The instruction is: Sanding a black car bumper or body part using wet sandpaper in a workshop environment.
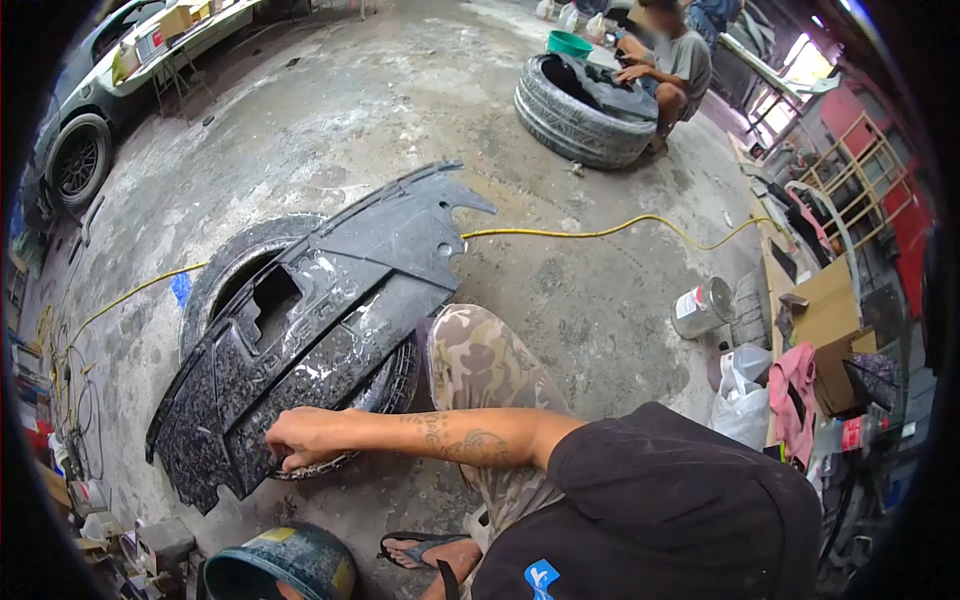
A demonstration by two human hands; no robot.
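Observation:
My right hand (296,437), at the end of a tattooed forearm, rests on the lower left of a dark molded plastic panel (352,292). Its fingers are curled, and what they hold is hidden. The wet, speckled panel has cutouts and raised shapes and lies over an upright-facing tire (213,258) laid flat on the floor. My left hand (288,590) is only partly seen, low in a dark green bucket (250,562) at the bottom edge, with its fingers hidden. My camouflage-clad knee (478,355) is beside the panel.
Another person (683,70) crouches at a second tire (580,130) with a dark part on it, near a green basin (568,43). A yellow cord (640,220) crosses the floor. A metal can (703,308), bags and cardboard line the right; a car (80,130) and table stand upper left.

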